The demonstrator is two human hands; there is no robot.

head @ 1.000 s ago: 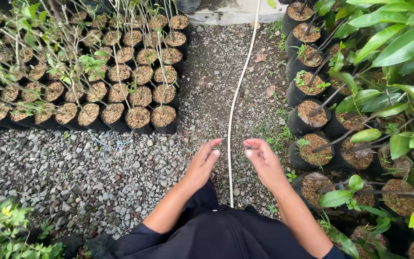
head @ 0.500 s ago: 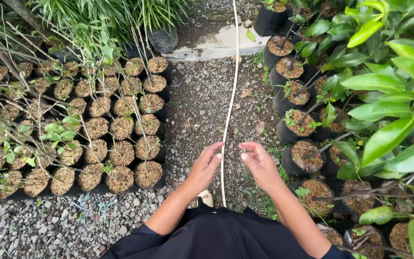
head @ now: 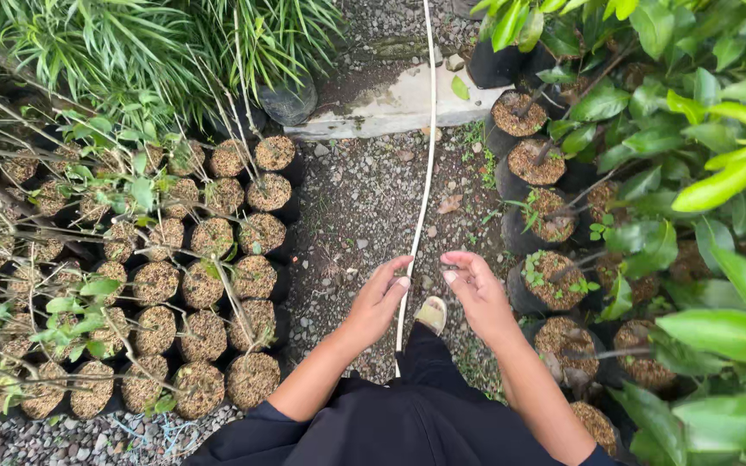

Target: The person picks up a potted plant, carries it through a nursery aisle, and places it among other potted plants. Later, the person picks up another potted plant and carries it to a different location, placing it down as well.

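Observation:
My left hand point(head: 379, 298) and my right hand point(head: 477, 289) are held out in front of me above a gravel path point(head: 356, 216), palms facing each other, fingers apart, holding nothing. A thin white hose point(head: 426, 164) runs along the path from far ahead to between my hands and down past my sandalled foot point(head: 431, 313). Neither hand touches the hose. I wear dark clothing point(head: 407, 414).
Rows of black nursery bags point(head: 209, 285) with seedlings stand to the left of the path. More bags point(head: 550, 211) with leafy green plants point(head: 701, 173) line the right. A concrete slab point(head: 390, 108) lies across the path ahead, with grassy plants point(head: 131, 43) beyond.
I have walked forward along the path: the bags and slab have slid closer. My hands have stayed raised and open, drawing a little closer together. One foot now shows.

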